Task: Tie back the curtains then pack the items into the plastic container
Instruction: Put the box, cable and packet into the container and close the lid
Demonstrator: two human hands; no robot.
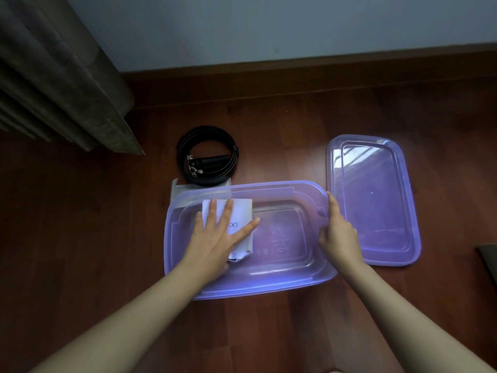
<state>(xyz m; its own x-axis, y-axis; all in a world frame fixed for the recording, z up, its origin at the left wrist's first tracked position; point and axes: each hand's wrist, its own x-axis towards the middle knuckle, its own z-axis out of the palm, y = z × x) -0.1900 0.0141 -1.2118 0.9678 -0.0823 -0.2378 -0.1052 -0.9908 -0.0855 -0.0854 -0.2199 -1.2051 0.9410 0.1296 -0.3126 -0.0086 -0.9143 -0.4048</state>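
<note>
the left hand lies flat, fingers straight and spread, pressing a white packet onto the bottom of the container near its left end, likely to seat it level. the right hand grips the right rim, probably to stop the light tub sliding on the floor. the lid lies just beside the right edge, off for packing. a black coil waits beyond the far-left corner, unpacked.
</note>
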